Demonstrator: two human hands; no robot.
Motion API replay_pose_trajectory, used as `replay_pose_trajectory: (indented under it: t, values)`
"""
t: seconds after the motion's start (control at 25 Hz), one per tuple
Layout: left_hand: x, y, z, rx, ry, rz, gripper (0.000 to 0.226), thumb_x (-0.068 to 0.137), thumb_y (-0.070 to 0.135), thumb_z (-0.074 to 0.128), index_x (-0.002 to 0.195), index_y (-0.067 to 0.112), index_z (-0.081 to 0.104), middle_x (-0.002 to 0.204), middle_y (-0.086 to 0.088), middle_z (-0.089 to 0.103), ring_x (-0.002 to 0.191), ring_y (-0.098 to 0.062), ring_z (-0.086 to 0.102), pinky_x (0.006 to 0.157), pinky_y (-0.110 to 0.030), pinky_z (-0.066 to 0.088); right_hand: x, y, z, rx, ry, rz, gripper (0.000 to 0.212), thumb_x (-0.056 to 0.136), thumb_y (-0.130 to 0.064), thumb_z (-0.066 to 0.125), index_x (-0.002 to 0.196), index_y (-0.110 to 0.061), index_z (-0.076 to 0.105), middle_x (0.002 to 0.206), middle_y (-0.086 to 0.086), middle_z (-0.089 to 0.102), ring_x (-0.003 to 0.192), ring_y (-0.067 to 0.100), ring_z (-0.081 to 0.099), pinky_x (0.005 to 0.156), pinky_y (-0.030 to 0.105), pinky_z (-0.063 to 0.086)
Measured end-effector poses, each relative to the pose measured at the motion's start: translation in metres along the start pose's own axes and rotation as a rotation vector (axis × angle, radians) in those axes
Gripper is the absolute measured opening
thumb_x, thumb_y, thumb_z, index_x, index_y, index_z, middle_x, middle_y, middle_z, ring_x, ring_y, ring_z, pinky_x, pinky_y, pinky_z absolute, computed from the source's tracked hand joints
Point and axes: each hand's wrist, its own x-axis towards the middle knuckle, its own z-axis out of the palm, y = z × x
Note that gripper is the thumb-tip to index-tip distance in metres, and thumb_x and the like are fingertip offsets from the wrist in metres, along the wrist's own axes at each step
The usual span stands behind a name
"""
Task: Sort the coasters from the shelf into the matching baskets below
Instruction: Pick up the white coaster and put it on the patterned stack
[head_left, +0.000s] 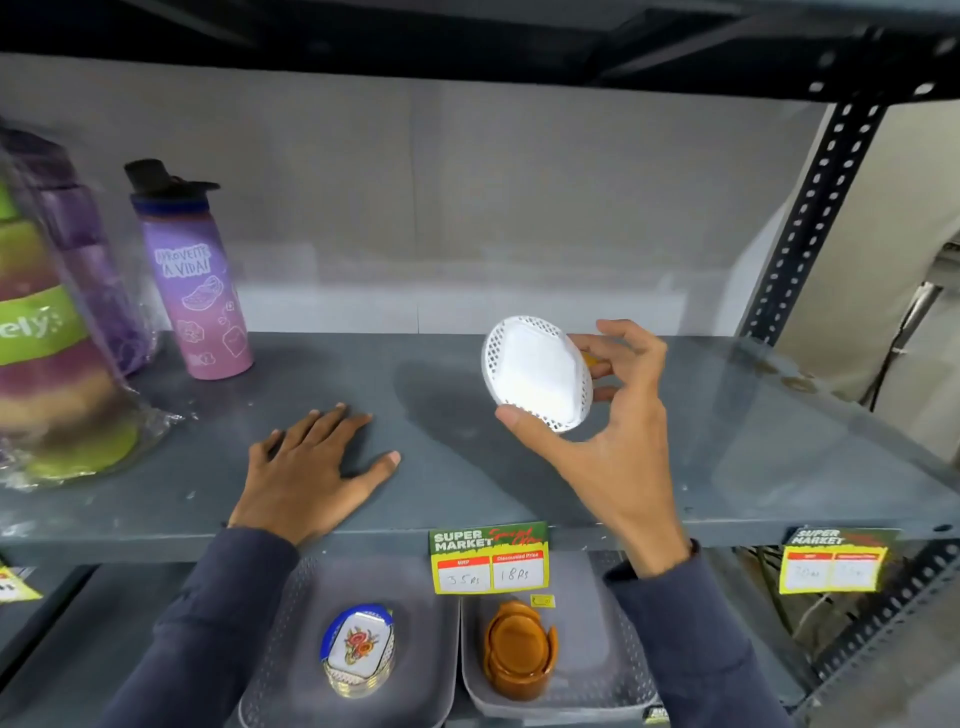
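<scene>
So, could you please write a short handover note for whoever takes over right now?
Left hand: flat on the shelf, empty.
Right hand: fingers hold a white lattice-rimmed coaster, its back towards the camera, above the shelf.
Below: left basket holds the floral coasters; right basket holds the brown coasters.
Left: place the held coaster, probably with the floral stack. No other coasters visible on the shelf.

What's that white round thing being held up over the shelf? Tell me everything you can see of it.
The white coaster is oval, apparently plastic, with a lattice rim around a plain white centre panel. The right hand holds it tilted above the grey shelf, its face turned toward the camera, the thumb on its lower edge and the fingers behind it. A bit of something orange shows behind it, too hidden to identify. It touches nothing but the hand.
</scene>
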Motion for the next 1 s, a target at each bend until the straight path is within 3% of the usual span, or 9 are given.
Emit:
replay_pose_trajectory:
  t: [0.12,0.24,0.36,0.52,0.76,0.88,0.96,1.0]
  values:
    - [0.0,0.0,0.0,0.002,0.0,0.001,0.085,0.071,0.087,0.017,0.146,0.048,0.03,0.161,0.02,0.021,0.15,-0.007,0.013,0.118,-0.041,0.01,-0.005,-0.034,-0.005,0.554,-0.045,0.049,0.088,0.064,-0.055,0.088,0.129,-0.023,0.038,0.122,0.006,0.068,0.104,0.025,0.061,0.088,0.027,0.049]
    - [0.001,0.002,0.0,0.003,0.003,-0.015,0.089,0.067,0.087,0.013,0.145,0.05,0.031,0.161,0.019,0.022,0.149,-0.007,0.014,0.118,-0.041,0.011,-0.011,-0.054,-0.006,1.329,-0.258,0.355,0.081,0.075,-0.057,0.079,0.137,-0.011,0.055,0.131,0.017,0.062,0.115,0.037,0.062,0.09,0.031,0.056]
    - [0.001,0.003,-0.001,0.002,0.0,-0.017,0.09,0.066,0.088,0.013,0.145,0.049,0.031,0.161,0.019,0.022,0.149,-0.008,0.015,0.118,-0.041,0.011,-0.017,-0.067,-0.003,1.744,-0.491,0.62,0.082,0.087,-0.064,0.063,0.141,-0.004,0.052,0.135,0.029,0.056,0.102,0.032,0.059,0.09,0.032,0.054]
    - [0.0,0.003,-0.001,0.005,0.0,-0.017,0.09,0.067,0.089,0.014,0.146,0.049,0.03,0.161,0.019,0.021,0.15,-0.008,0.014,0.118,-0.041,0.011,-0.019,-0.067,0.005,1.831,-0.517,0.725,0.087,0.088,-0.064,0.062,0.144,-0.001,0.043,0.137,0.029,0.05,0.103,0.033,0.059,0.092,0.035,0.055]
    - [0.0,0.002,-0.001,0.011,-0.017,-0.016,0.09,0.069,0.088,0.014,0.147,0.047,0.028,0.162,0.016,0.02,0.15,-0.009,0.013,0.119,-0.041,0.01,-0.025,-0.055,0.008,1.747,-0.644,0.61,0.084,0.084,-0.055,0.071,0.145,-0.003,0.045,0.139,0.032,0.049,0.111,0.041,0.059,0.097,0.04,0.055]
    - [-0.004,0.005,-0.005,-0.002,-0.044,-0.02,0.098,0.063,0.085,0.006,0.149,0.044,0.028,0.163,0.014,0.018,0.151,-0.011,0.012,0.119,-0.042,0.008,-0.04,-0.045,0.013,1.63,-0.624,0.543,0.087,0.076,-0.046,0.084,0.146,-0.013,0.047,0.147,0.028,0.041,0.132,0.048,0.046,0.113,0.051,0.041]
    - [-0.003,0.007,-0.006,-0.008,-0.062,-0.021,0.101,0.061,0.083,0.004,0.15,0.042,0.028,0.164,0.013,0.017,0.151,-0.012,0.011,0.12,-0.042,0.008,-0.058,-0.029,0.018,1.504,-0.638,0.496,0.081,0.072,-0.042,0.089,0.141,-0.016,0.056,0.15,0.018,0.046,0.144,0.039,0.039,0.121,0.054,0.029]
    - [-0.002,0.006,-0.006,-0.004,-0.062,-0.02,0.098,0.064,0.083,0.006,0.15,0.042,0.028,0.164,0.013,0.017,0.151,-0.012,0.012,0.12,-0.042,0.008,-0.069,-0.023,0.021,1.414,-0.696,0.438,0.076,0.074,-0.04,0.088,0.14,-0.018,0.057,0.146,0.014,0.053,0.14,0.032,0.045,0.119,0.05,0.034]
